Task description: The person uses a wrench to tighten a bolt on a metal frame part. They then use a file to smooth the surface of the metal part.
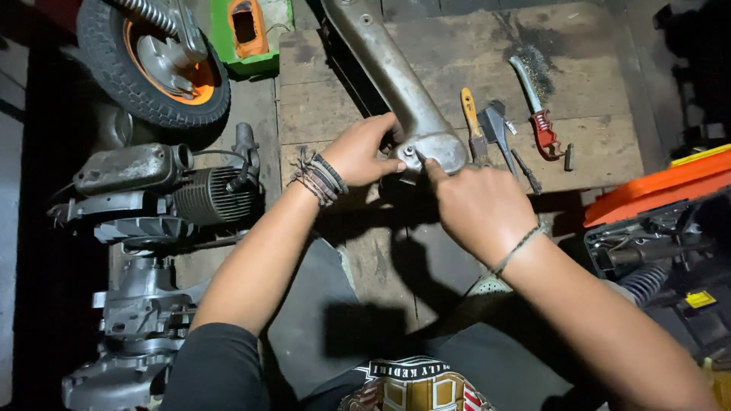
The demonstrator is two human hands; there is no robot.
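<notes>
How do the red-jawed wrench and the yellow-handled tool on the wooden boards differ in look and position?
The red-jawed wrench has a pale, curved handle; the yellow-handled tool has a straight yellow one. The wrench lies farther from the right hand; the yellow-handled tool lies close beside the metal part that both hands touch. Both lie flat on the wooden boards, untouched.

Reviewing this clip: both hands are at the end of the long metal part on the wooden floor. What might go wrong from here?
1. The left hand and right hand pinch a small fastener on the grey metal casing; it may slip and vanish into the dim floor gaps.
2. The red-jawed wrench, the yellow-handled tool and the small loose piece lie close; an elbow could scatter them.
3. Hard shadows hide the work, so fingers might get nicked.
</notes>
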